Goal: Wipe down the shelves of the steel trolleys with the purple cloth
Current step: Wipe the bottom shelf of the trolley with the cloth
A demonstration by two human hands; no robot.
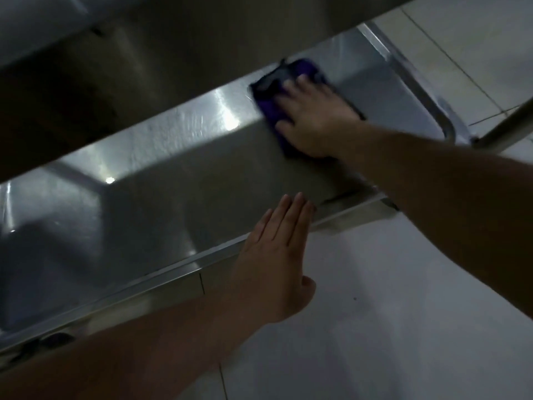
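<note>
The biggest risk, I think, is that my right hand (313,119) slides off the purple cloth (275,90) mid-stroke: my fingers lie flat and spread on it, pressing rather than gripping, so a fast push could leave the cloth bunched behind or skid it under the upper shelf (150,44) that overhangs just beyond my fingertips. I could also knock my knuckles on that overhang. My left hand (274,255) lies flat, fingers straight and together, across the near rim of the lower shelf (161,203); if the trolley rolls under my weight, that brace goes.

The cloth is beneath my right palm and pokes out past my fingers toward the far side and to their left. It sits well beyond my left hand, ahead of it and slightly to its right, with bare steel between.
</note>
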